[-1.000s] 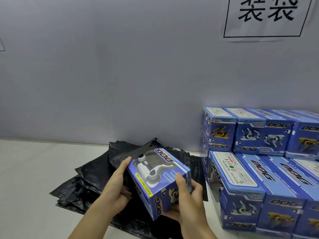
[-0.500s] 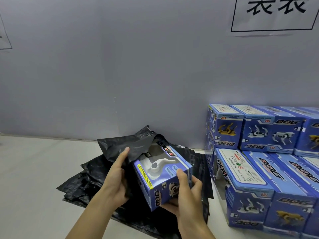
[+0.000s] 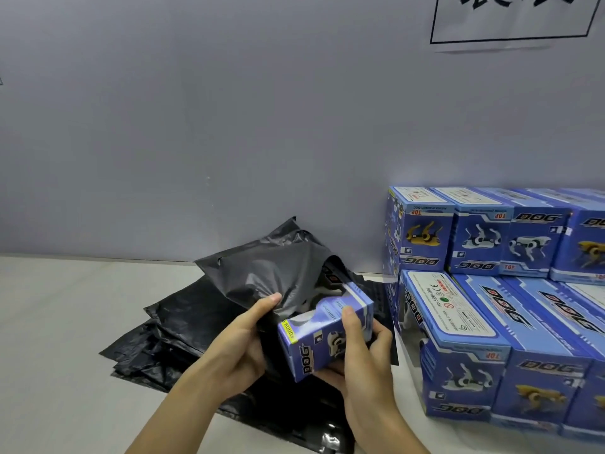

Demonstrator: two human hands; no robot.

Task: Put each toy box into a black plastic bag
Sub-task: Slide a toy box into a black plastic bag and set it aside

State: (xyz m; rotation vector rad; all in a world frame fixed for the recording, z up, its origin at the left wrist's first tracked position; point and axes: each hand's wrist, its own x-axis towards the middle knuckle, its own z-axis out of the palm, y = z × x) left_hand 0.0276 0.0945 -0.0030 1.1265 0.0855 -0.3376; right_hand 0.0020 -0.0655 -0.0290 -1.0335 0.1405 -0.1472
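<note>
A right hand (image 3: 357,362) is gripping a blue toy box (image 3: 322,332), sliding it partway into a black bag (image 3: 271,273) toward 12 o'clock. The left hand (image 3: 242,342) is pinching the bag's mouth open. Next, probably pushing the box fully inside.

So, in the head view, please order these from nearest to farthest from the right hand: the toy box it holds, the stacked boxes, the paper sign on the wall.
1. Toy box: gripped by the right hand, partly inside the black bag.
2. Stacked boxes: just to its right on the table.
3. Paper sign: high on the wall, upper right.
</note>
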